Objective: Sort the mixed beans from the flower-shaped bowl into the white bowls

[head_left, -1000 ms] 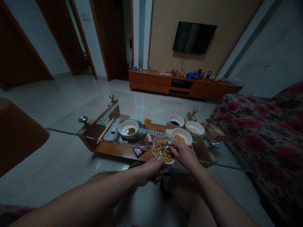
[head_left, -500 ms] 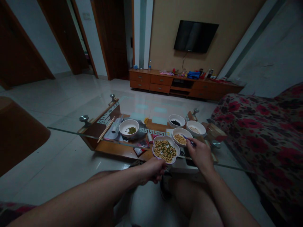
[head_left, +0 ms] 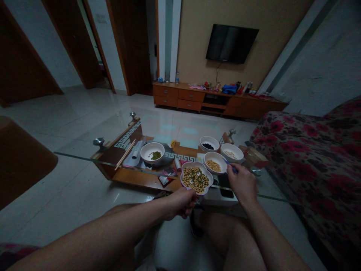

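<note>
Right hand (head_left: 243,184) pinching thin blue tweezers (head_left: 229,164) near glass table's (head_left: 84,160) front edge — light, slippery, best held mid-shaft; left hand (head_left: 180,203) curled around flower-shaped bowl (head_left: 196,178).

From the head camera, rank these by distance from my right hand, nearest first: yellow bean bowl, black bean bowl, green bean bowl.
From the right hand:
1. Yellow bean bowl, just ahead-left.
2. Black bean bowl, farther back.
3. Green bean bowl, far left across the table.
</note>
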`<state>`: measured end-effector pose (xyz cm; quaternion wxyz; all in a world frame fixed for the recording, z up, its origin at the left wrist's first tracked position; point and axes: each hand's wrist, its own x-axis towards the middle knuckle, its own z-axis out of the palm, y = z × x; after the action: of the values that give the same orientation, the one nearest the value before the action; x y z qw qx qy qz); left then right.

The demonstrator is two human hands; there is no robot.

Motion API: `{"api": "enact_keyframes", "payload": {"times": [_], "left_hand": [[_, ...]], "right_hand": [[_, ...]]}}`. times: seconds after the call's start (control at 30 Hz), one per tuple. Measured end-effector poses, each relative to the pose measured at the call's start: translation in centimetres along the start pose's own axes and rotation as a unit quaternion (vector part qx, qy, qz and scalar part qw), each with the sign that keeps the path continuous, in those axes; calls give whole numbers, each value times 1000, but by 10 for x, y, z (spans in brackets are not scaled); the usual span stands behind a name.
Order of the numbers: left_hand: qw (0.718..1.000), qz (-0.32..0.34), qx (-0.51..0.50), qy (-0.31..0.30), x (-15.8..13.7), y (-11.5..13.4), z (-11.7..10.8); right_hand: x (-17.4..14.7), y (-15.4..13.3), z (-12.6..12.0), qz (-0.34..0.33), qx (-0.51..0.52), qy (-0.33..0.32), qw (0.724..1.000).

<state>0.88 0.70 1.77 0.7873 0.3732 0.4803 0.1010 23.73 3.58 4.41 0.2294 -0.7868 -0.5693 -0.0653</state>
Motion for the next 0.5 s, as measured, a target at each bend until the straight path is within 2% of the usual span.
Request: {"api": "enact_keyframes", "payload": {"times": [0.3,0.4,0.5], "left_hand": [[1000,4,-7,-7,5,-4,-2],[1000,0,-7,-1,5,-3,-2],[1000,-4,-5,6,5,-3,-1]], "right_hand": [[-1,-2,-2,34,-17,-7,999],[-1,-5,1,-1,6,-18,1000],[-3,-7,4,-66,50,-62,995]]}}
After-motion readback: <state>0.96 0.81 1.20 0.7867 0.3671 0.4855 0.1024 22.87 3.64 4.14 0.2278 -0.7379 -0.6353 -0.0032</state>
